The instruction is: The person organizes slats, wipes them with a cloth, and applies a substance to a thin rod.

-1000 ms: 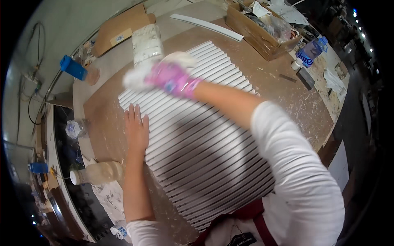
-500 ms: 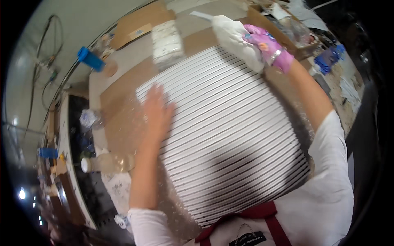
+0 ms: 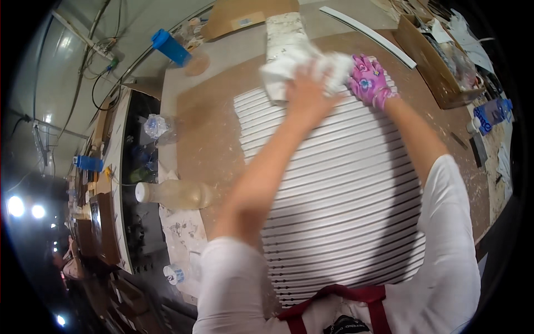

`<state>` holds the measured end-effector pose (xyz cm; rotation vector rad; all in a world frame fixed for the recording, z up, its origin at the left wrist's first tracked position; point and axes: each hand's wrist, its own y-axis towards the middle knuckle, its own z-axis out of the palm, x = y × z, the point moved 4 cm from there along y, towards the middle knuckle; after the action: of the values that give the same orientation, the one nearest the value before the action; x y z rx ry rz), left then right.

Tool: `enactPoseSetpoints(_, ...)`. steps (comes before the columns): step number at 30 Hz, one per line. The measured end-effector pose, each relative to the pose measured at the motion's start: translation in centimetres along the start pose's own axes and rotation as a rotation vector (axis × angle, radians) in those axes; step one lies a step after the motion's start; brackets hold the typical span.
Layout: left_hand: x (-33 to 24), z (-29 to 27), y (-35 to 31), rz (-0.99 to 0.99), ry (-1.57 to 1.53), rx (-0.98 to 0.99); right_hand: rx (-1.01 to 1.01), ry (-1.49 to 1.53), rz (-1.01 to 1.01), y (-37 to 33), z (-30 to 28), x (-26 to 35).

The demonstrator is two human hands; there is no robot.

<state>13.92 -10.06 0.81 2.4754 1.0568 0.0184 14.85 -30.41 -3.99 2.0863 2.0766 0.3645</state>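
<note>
A row of white slatted strips (image 3: 339, 183) lies side by side in front of me, with dark gaps between them. My bare left hand (image 3: 311, 92), slightly blurred, presses down on a crumpled white cloth (image 3: 273, 75) and grips it at the far end of the strips. My right hand (image 3: 368, 83) wears a pink flowered glove. It rests with fingers stretched out over the far right ends of the strips, close beside the cloth's right edge. The cloth and left hand hide part of the strips beneath.
Behind the cloth stands a stained white block (image 3: 285, 33) near a brown cardboard piece (image 3: 236, 18). A loose white strip (image 3: 370, 34) lies far right, beside an open cardboard box (image 3: 439, 78). Bottles stand at left: one blue (image 3: 171, 49), one cloudy (image 3: 178, 193). A blue-labelled bottle (image 3: 492, 116) lies right.
The cloth has passed from my gloved right hand to my left hand, which moved far and right from the strips' left edge. My right hand came down onto the strips. The view shifted.
</note>
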Motion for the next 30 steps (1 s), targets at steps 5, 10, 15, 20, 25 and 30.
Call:
enactPoseSetpoints(5,0.6,5.7,-0.7,-0.068,0.027,0.045,0.202,-0.187,0.030,-0.4,1.3,0.3)
enactPoseSetpoints(10,13.2,1.8,-7.5,-0.120,0.316,-0.141,0.213,-0.142,0.082,-0.4,1.2,0.7)
enactPoseSetpoints(15,19.4,-5.8,-7.3,-0.551,0.018,-0.140,0.194,-0.153,0.096,-0.3,0.8,0.6)
enactPoseSetpoints(20,3.9,1.6,0.3,-0.121,0.011,0.189,0.193,-0.118,0.109,-0.6,0.8,0.7)
enactPoseSetpoints(25,9.8,4.2,-4.4,-0.013,0.257,-0.131,0.174,-0.136,0.072,-0.4,1.1,1.0)
enactPoseSetpoints(30,21.3,-5.4,-8.6,-0.532,0.276,0.139,0.187,-0.128,0.120,-0.7,0.4,0.5)
